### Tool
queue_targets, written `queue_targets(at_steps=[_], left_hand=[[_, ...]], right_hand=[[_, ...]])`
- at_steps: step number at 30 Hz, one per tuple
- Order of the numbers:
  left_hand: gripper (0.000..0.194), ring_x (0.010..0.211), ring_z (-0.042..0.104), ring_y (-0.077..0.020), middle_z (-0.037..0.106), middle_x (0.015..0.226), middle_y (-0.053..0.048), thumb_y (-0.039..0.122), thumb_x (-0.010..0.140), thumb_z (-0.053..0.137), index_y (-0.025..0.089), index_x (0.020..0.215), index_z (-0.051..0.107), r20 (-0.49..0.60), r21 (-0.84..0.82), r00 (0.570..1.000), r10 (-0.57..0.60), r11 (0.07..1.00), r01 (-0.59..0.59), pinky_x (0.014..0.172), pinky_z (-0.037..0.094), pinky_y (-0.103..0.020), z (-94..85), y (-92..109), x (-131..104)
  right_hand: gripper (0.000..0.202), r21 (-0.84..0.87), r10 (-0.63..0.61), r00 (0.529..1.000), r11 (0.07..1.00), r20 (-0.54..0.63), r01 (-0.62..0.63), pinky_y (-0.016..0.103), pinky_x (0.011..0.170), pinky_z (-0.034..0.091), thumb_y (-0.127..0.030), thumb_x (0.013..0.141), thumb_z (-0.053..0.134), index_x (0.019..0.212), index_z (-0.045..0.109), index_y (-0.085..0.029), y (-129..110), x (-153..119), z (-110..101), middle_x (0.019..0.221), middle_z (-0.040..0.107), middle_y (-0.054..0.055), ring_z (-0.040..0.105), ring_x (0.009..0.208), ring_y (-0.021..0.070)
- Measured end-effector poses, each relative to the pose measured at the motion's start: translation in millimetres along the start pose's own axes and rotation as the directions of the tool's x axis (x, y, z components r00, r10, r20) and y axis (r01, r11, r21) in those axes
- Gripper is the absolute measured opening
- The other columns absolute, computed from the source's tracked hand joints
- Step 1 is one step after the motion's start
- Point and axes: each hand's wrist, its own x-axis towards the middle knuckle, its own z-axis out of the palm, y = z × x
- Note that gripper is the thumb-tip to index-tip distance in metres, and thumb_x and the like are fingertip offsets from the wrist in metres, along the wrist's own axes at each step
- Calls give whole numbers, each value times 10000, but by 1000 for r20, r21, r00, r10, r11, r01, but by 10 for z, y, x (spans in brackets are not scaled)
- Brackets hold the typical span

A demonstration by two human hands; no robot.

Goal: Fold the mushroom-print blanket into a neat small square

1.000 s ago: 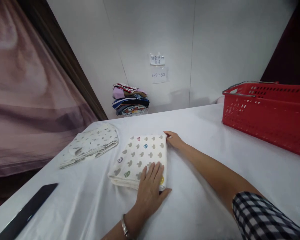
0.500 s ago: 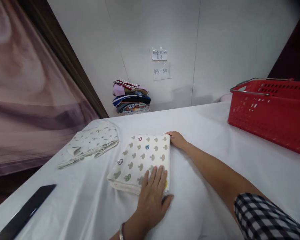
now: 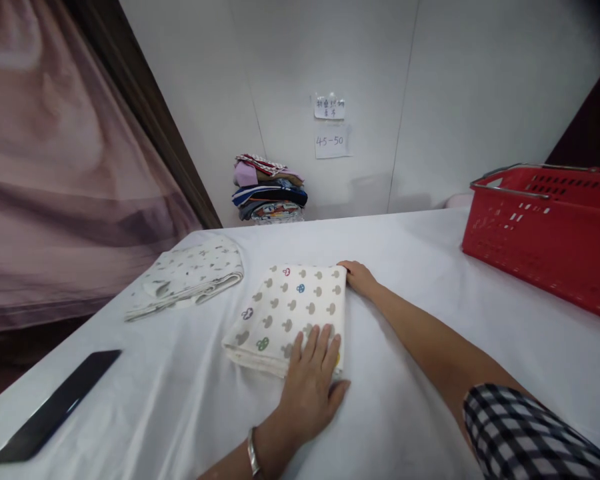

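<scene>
Currently, smoothing seems in hand: the folded mushroom-print cloth on the white counter is pressed near its front edge by the open left hand, its far right corner pinched by the right hand. Aligned layers seem called for next.

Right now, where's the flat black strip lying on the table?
The flat black strip lies at the lower left of the head view, nearer you than the grey-patterned white cloth.

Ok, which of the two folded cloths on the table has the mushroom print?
The folded cloth under the left hand, its far right corner at the right hand. The other, farther left, has small grey motifs.
</scene>
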Motion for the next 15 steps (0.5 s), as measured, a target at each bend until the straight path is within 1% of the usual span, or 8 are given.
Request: queue_targets(at_steps=[2, 4, 7, 9, 10, 11, 13, 15], left_hand=[[659, 1386, 245, -327, 298, 1502, -125, 400, 865, 480, 159, 1449, 292, 16, -17, 1000, -19, 1000, 19, 1106, 212, -536, 10, 9, 7], [660, 1383, 250, -329, 305, 1500, -125, 420, 858, 485, 172, 1443, 306, 36, -41, 999, -34, 999, 36, 1102, 213, -544, 8, 21, 17], [649, 1381, 255, -331, 315, 1498, -117, 418, 846, 505, 188, 1428, 332, 71, -80, 996, -59, 995, 65, 1101, 208, -555, -16, 42, 38], [642, 1377, 259, -339, 321, 1496, -116, 416, 840, 516, 186, 1416, 352, 94, -101, 993, -72, 992, 81, 1100, 203, -562, -36, 54, 56], [636, 1375, 262, -344, 326, 1493, -118, 421, 842, 514, 183, 1410, 359, 102, -111, 992, -79, 990, 90, 1099, 202, -566, -44, 59, 65], [628, 1372, 267, -347, 332, 1491, -120, 431, 847, 506, 181, 1406, 365, 107, -121, 991, -86, 988, 99, 1098, 200, -567, -50, 64, 72], [611, 1369, 275, -343, 344, 1485, -118, 456, 862, 479, 184, 1399, 375, 103, -144, 989, -103, 983, 117, 1102, 192, -563, -52, 77, 82], [597, 1371, 274, -333, 350, 1484, -111, 474, 873, 457, 195, 1395, 380, 89, -161, 989, -115, 978, 129, 1111, 177, -553, -46, 92, 84]], right_hand=[[370, 11, 6, 1000, 1000, 24, -7, 294, 846, 409, -126, 799, 428, 1068, 662, -225, 14, 15, 3, 1074, 684, 35, 572, 977, 209], [362, 69, 21, 998, 997, 51, -25, 294, 854, 422, -112, 779, 458, 1051, 674, -218, 35, 31, -22, 1057, 692, 30, 586, 970, 202], [352, 148, 107, 989, 981, 105, -122, 307, 864, 445, -93, 736, 507, 1015, 695, -195, 13, 47, -130, 997, 710, 31, 616, 930, 204], [385, 152, 176, 982, 971, 73, -186, 331, 908, 439, -88, 736, 498, 1058, 685, -184, -95, 35, -219, 1056, 697, 47, 611, 981, 215], [409, 152, 184, 982, 971, 33, -187, 339, 937, 428, -91, 749, 482, 1103, 667, -180, -185, 17, -249, 1119, 676, 57, 594, 1035, 218], [427, 152, 160, 987, 976, -11, -157, 343, 967, 412, -104, 772, 463, 1153, 641, -181, -293, -13, -263, 1189, 642, 63, 567, 1097, 216], [435, 136, 25, 998, 991, -52, -17, 358, 1033, 359, -165, 831, 444, 1242, 580, -200, -536, -113, -223, 1310, 561, 59, 486, 1216, 209], [434, 65, -120, 993, 991, -2, 119, 415, 1099, 261, -267, 861, 479, 1290, 536, -229, -745, -254, -108, 1395, 481, 54, 376, 1315, 232]])
